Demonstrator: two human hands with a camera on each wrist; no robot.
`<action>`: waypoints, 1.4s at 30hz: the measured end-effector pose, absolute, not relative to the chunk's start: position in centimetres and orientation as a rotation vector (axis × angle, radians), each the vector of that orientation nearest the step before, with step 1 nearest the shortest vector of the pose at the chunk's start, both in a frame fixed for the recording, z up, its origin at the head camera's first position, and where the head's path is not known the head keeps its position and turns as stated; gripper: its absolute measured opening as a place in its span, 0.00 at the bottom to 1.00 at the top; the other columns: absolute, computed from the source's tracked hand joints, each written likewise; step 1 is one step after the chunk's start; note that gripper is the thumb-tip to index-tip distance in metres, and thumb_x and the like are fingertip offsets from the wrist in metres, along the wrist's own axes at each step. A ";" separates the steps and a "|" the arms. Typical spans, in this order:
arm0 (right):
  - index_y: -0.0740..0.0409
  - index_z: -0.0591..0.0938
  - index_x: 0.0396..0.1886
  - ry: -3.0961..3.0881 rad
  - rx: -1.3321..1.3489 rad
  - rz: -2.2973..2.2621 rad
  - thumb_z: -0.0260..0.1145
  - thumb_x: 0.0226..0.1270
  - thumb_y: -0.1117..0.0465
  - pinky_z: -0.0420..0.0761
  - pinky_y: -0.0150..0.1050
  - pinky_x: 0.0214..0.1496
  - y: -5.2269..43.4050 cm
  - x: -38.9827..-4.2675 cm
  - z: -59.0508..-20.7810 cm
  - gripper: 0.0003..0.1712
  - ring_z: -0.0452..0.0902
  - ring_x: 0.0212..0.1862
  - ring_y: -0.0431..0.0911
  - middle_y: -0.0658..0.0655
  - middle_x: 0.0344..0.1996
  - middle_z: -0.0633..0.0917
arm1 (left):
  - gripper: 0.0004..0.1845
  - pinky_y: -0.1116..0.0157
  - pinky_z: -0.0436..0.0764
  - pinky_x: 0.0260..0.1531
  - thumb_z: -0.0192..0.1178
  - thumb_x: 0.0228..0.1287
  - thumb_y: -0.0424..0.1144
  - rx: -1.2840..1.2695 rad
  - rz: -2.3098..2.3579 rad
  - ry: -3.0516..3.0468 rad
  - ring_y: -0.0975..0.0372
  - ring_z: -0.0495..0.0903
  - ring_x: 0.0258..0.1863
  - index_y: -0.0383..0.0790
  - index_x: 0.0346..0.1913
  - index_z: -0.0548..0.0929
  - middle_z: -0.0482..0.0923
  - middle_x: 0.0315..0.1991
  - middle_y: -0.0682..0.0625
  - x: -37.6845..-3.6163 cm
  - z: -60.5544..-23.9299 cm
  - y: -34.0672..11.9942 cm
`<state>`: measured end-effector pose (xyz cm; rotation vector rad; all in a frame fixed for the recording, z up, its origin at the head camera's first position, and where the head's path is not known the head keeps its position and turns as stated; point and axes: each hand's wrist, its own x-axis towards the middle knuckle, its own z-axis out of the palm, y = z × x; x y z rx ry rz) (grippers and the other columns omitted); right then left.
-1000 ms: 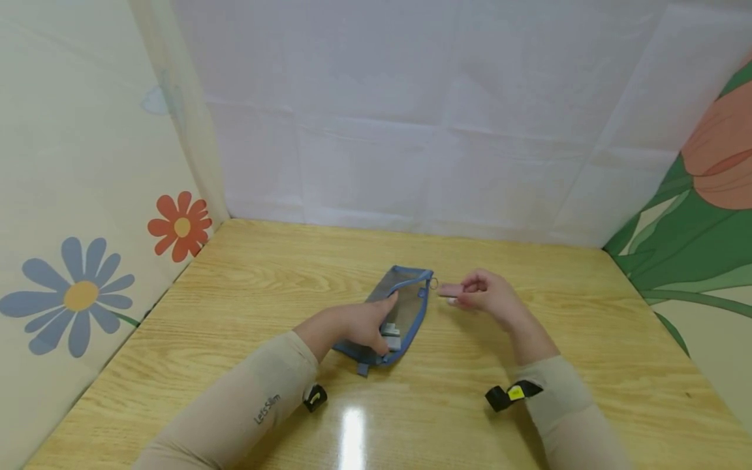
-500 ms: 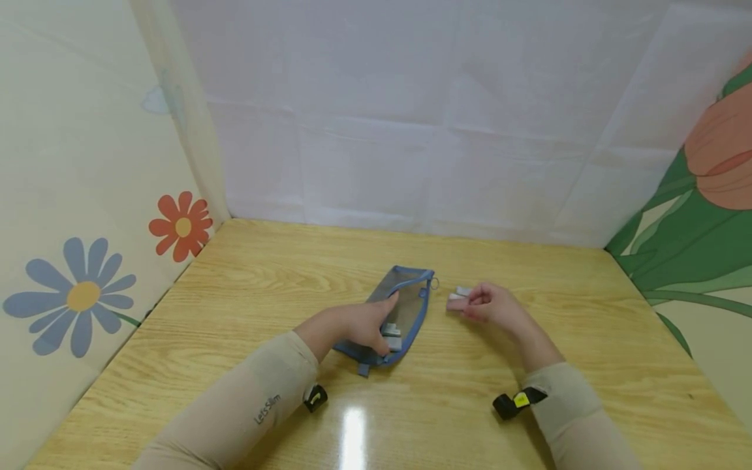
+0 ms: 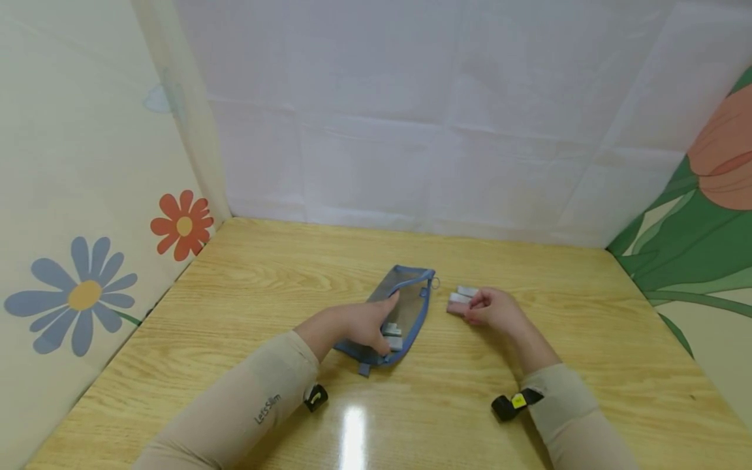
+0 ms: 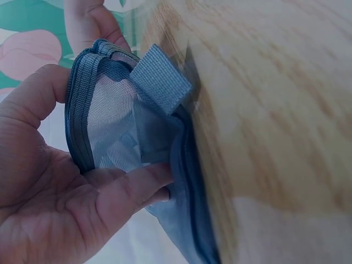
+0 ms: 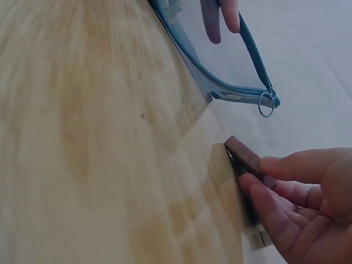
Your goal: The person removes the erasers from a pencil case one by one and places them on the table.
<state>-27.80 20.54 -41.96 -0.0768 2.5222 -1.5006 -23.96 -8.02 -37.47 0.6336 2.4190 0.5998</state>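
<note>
My left hand (image 3: 364,325) holds a blue-edged mesh zip pouch (image 3: 408,282) with its mouth spread. In the left wrist view, the thumb is at one zip edge and fingers reach to the other. Two pale blocks (image 3: 392,343) show inside the mouth, partly behind the hand. To the pouch's right, my right hand (image 3: 496,307) pinches a small dull-pink flat block (image 5: 242,154) between thumb and fingers. It lies low at the wood surface, beside pale blocks (image 3: 467,291) of similar size. The right fingers partly cover this small group.
A wood-grain table (image 3: 282,261) lies beneath everything. Its back edge meets a white cloth (image 3: 376,163), with flower-printed cloths at both sides. The pouch's zip ring (image 5: 266,104) sticks out toward the right hand.
My right hand has carried the pink block from near the zip ring, right and downward, to the pale blocks, which now show more. The left hand and pouch stay put.
</note>
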 end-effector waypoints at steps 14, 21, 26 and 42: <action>0.66 0.77 0.33 2.690 -0.093 -1.263 0.70 0.50 0.65 0.75 0.33 0.32 20.2 -27.6 -41.7 0.12 0.72 0.29 0.43 0.54 0.25 0.78 | 0.58 0.60 0.54 0.65 0.65 0.51 0.43 0.631 0.599 2.419 0.59 0.46 0.69 0.43 0.72 0.31 0.39 0.72 0.45 -23.8 -37.3 -8.0; 0.65 0.79 0.34 2.723 -0.090 -1.225 0.70 0.52 0.62 0.74 0.34 0.35 20.4 -27.6 -41.4 0.13 0.73 0.32 0.45 0.55 0.27 0.79 | 0.58 0.60 0.54 0.65 0.66 0.51 0.43 0.635 0.603 2.417 0.58 0.46 0.69 0.43 0.72 0.31 0.39 0.72 0.45 -23.9 -37.4 -8.1; 0.63 0.80 0.36 2.763 -0.112 -1.181 0.70 0.52 0.57 0.71 0.36 0.37 20.4 -27.6 -41.1 0.15 0.73 0.35 0.47 0.55 0.30 0.80 | 0.58 0.60 0.54 0.65 0.66 0.51 0.43 0.633 0.595 2.418 0.58 0.45 0.69 0.44 0.72 0.31 0.39 0.72 0.46 -23.9 -37.4 -8.0; 0.68 0.80 0.39 2.663 -0.506 -1.331 0.66 0.56 0.65 0.77 0.37 0.40 17.3 -26.1 -39.8 0.12 0.77 0.36 0.45 0.56 0.32 0.82 | 0.58 0.61 0.53 0.65 0.67 0.49 0.43 0.654 0.582 2.446 0.57 0.47 0.69 0.40 0.72 0.33 0.41 0.72 0.44 -24.0 -37.6 -8.0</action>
